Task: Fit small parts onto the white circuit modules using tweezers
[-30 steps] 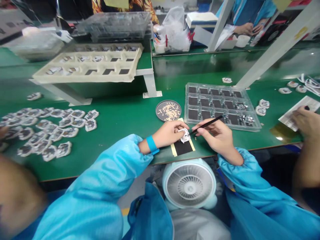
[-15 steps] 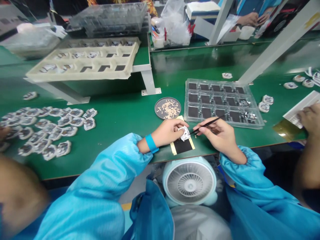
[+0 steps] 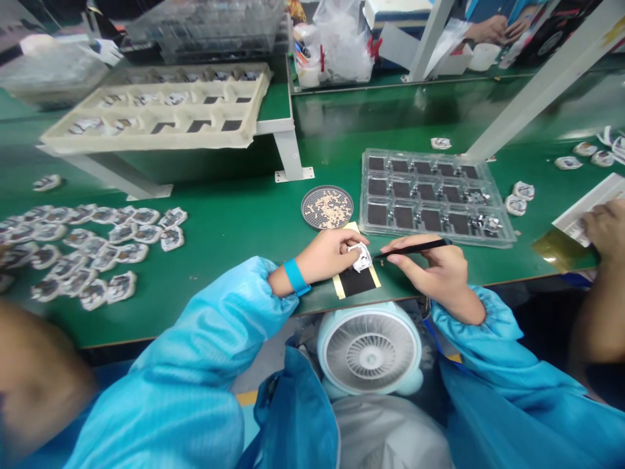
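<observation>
Pinched in my left hand (image 3: 328, 257) is a small white plastic part (image 3: 361, 258) with dark spots, held over a black pad (image 3: 359, 282) edged with yellow tape. My right hand (image 3: 432, 268) grips black tweezers (image 3: 415, 248), their tips close to the part's right side; I cannot tell whether they touch it. Just beyond my left hand lies a round grey dish (image 3: 312, 218) scattered with tiny tan pieces. A clear tray (image 3: 364, 221) with black-lined pockets sits past my right hand, and a few of its right pockets hold metallic parts.
Many white-rimmed parts (image 3: 105, 257) cover the bench at left. A cream tray (image 3: 146, 138) rests on a raised shelf. A slanted grey post (image 3: 532, 85) rises behind the clear tray. Another person's hand (image 3: 608, 228) is at right. A fan (image 3: 370, 352) stands below the bench edge.
My right hand has turned the tweezers to a flatter angle, and their tips have drawn slightly away from the white part. My left hand keeps its hold.
</observation>
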Demonstrator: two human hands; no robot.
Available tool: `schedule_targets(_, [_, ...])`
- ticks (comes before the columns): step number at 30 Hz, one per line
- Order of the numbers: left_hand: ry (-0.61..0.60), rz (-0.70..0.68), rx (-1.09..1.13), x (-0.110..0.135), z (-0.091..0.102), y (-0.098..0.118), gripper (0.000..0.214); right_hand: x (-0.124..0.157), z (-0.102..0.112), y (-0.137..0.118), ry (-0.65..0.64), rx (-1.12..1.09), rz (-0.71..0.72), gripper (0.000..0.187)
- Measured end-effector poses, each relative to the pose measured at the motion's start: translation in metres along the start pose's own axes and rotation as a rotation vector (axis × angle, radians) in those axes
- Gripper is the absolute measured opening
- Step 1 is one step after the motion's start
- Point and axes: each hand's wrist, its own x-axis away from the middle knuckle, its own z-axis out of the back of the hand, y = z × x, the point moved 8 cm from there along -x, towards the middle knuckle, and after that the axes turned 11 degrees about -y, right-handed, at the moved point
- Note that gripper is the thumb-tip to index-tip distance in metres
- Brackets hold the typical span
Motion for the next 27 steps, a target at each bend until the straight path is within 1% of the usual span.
schedule_targets(4, [0.0, -0.015, -0.016, 0.0, 0.0, 0.0, 0.031, 0.001, 0.0, -0.002, -0.001, 0.026, 0.028, 0.031])
schedule_targets(13, [0.004, -0.003, -0.023, 0.0, 0.0, 0.001, 0.03, 0.003, -0.002, 0.006, 0.004, -0.009, -0.034, 0.025])
schedule_targets(15, [-0.001, -0.006, -0.029, 0.0, -0.001, 0.002, 0.03, 0.004, -0.002, 0.013, 0.003, -0.11, -0.09, 0.021])
schedule_targets(19, [-0.016, -0.023, -0.055, 0.001, -0.001, 0.005, 0.031, 0.009, -0.005, 0.028, -0.006, -0.394, -0.195, 0.014])
schedule_targets(22, [-0.03, -0.018, -0.09, 0.001, -0.001, 0.008, 0.03, 0.01, -0.007, 0.035, -0.071, -0.502, -0.235, 0.011])
schedule_targets(27, [-0.043, -0.025, -0.09, 0.002, -0.003, 0.011, 0.03, 0.002, -0.006, 0.044, -0.235, -0.548, -0.273, 0.015])
